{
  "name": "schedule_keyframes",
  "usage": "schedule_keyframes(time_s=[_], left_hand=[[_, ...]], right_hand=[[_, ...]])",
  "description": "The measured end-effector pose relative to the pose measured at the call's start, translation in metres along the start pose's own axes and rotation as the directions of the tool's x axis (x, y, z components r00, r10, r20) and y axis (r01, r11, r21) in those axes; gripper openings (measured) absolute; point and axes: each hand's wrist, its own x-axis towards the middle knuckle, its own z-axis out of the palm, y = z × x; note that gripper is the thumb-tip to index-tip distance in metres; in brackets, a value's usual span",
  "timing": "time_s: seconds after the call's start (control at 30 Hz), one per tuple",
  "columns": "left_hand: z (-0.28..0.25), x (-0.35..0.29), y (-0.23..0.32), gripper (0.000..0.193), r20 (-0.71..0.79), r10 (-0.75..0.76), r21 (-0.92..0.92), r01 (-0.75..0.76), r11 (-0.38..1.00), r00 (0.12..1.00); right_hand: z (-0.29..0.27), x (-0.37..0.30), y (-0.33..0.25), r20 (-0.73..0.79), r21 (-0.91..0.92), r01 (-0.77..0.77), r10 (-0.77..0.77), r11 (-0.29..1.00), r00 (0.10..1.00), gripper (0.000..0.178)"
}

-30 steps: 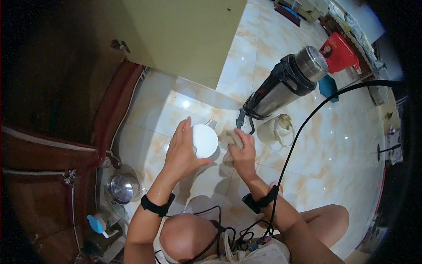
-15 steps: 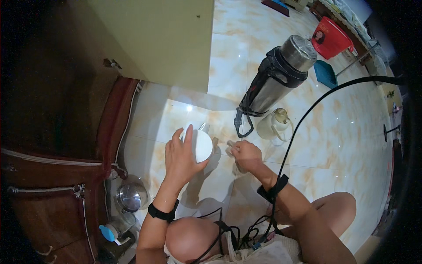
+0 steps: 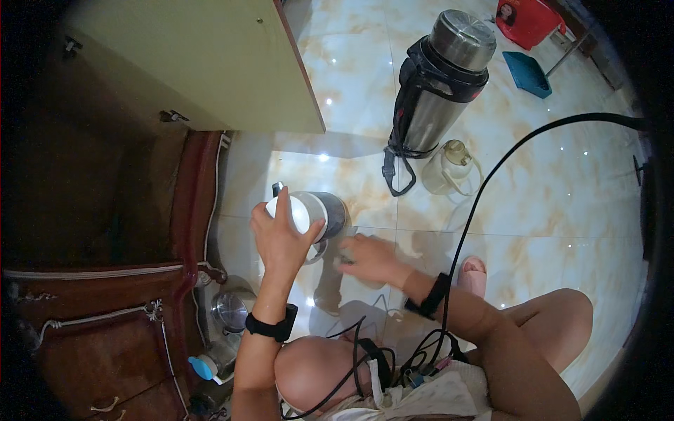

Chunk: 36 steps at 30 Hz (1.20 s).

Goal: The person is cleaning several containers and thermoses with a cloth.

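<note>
My left hand (image 3: 281, 235) grips a cylindrical container with a white top (image 3: 303, 212), fingers and thumb spread around its rim. The container is tilted, so its dark, see-through-looking side (image 3: 335, 215) shows on the right. A shiny grey piece sticks out at its far left, and a small clear, rounded part shows below it; I cannot tell what these are. My right hand (image 3: 370, 258) hovers over the tiles just to the right, its fingers slightly blurred and apart, with nothing visible in them.
A large steel thermos (image 3: 439, 95) with a black strap stands ahead, beside a smaller pale bottle (image 3: 449, 168). An open cabinet (image 3: 105, 175) fills the left. Near it are a metal pot (image 3: 232, 311) and a blue-lidded jug (image 3: 206, 366). A black cable (image 3: 484, 186) arches at right.
My left hand has tipped and turned the container, bringing its dark side into view. My right hand has moved left and down, its fingers loosened. The view has shifted.
</note>
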Motion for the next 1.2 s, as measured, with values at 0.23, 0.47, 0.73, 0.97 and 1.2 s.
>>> schedule_keyframes(time_s=[0.23, 0.47, 0.73, 0.97, 1.2], left_hand=[[0.010, 0.000, 0.021, 0.073, 0.039, -0.006, 0.138, 0.001, 0.990, 0.999], [0.003, 0.001, 0.023, 0.068, 0.062, -0.051, 0.207, 0.038, 0.978, 0.997], [0.008, 0.005, 0.011, 0.065, 0.104, 0.165, -0.059, -0.159, 0.985, 0.981], [-0.004, -0.006, -0.014, 0.068, 0.127, 0.195, 0.182, -0.216, 0.959, 0.973], [-0.013, 0.015, -0.020, 0.081, 0.242, 0.432, 0.032, -0.452, 0.891, 0.869]], right_hand=[[0.030, 0.014, -0.050, -0.275, -0.114, -0.066, 0.033, 0.991, 0.961, 0.045], [0.044, 0.023, -0.049, -0.318, -0.047, -0.026, 0.010, 0.999, 0.948, 0.038], [0.031, 0.014, -0.045, -0.262, -0.130, -0.036, 0.001, 0.991, 0.965, 0.045], [0.055, 0.021, -0.063, -0.206, 0.080, -0.112, 0.127, 0.990, 0.970, 0.043], [0.027, 0.014, -0.044, -0.266, -0.047, -0.038, 0.024, 0.998, 0.964, 0.023]])
